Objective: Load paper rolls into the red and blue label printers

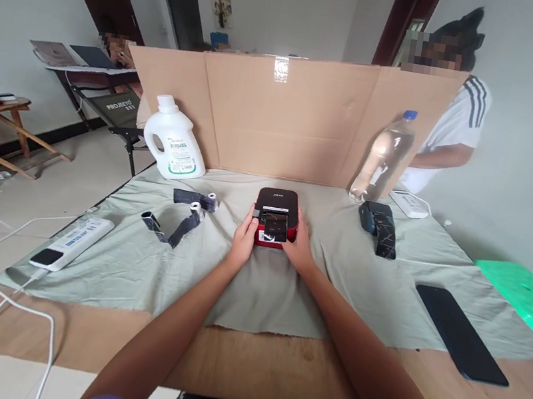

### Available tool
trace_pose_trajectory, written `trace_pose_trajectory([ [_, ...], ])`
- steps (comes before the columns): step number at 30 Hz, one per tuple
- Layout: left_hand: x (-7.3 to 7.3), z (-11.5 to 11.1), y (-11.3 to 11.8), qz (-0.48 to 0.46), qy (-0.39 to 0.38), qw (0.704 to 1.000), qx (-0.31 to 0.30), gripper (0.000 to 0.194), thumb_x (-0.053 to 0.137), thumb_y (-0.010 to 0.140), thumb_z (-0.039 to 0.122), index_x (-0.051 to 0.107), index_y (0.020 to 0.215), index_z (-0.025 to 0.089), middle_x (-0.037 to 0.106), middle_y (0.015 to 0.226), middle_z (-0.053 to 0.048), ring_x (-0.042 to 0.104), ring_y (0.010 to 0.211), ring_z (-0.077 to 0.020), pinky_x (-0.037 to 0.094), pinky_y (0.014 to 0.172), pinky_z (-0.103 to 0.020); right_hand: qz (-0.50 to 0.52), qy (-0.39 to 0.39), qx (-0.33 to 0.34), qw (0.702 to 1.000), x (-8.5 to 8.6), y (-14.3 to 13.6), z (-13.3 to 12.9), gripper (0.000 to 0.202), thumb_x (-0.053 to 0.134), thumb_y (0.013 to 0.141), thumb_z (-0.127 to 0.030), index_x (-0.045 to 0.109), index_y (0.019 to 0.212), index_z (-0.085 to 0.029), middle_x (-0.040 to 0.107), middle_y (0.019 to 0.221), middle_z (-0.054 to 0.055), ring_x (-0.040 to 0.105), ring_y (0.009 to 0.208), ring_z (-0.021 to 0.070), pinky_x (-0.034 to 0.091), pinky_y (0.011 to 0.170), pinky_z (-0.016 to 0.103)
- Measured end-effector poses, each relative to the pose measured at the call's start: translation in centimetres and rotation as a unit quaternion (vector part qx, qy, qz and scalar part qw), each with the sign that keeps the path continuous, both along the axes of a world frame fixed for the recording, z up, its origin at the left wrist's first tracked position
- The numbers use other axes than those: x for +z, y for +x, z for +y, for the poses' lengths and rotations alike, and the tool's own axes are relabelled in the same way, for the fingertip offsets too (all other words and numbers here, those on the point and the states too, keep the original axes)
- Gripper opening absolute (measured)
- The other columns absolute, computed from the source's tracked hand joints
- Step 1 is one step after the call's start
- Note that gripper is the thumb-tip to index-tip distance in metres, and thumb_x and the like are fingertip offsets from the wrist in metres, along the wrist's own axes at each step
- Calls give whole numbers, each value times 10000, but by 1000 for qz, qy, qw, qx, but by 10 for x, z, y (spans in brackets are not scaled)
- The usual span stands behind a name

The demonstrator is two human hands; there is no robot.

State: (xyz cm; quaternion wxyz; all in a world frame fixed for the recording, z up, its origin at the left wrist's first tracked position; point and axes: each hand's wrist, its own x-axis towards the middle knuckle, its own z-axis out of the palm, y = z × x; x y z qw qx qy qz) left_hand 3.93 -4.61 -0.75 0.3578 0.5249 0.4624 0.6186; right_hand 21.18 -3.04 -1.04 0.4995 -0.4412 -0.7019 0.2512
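Note:
A small red and black box-shaped machine, which looks like a label printer point(277, 200), sits upright on the cloth in front of me. A strip of shiny black film point(275, 228) hangs over its near face. My left hand point(242, 239) grips its left side, thumb on the near edge. From the other side my right hand point(300, 248) grips it, with some fingers hidden behind the casing. To the left lie partly unrolled black ribbon rolls point(186, 224). A dark cartridge-like piece point(370, 214) with black film trailing from it lies to the right.
A cardboard screen point(283, 121) stands along the back. Before it are a white jug point(174, 141) and a clear bottle point(387, 154). A corded power strip point(75, 243) lies left, a dark phone point(460, 333) right. Behind the screen are two people, one in a white sleeve point(472, 114).

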Motion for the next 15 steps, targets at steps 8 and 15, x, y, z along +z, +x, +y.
trace_pose_trajectory([
  [8,4,-10,-2,10,49,999,7,372,543,955,502,574,1206,229,599,1421,-103,548,1344,-232,404,1160,-378,9,8,-11,1000,-2,2,-4,958,643,760,-287,211,1613,-228,459,1517,148,393,1426,320,340,1180,523],
  [15,5,0,-8,47,29,998,18,329,439,996,531,583,1056,242,631,1346,-77,514,1365,-218,374,1169,-367,19,39,-11,999,1,1,-3,903,638,745,-234,298,1581,-221,482,1516,139,432,1401,315,327,1186,520],
])
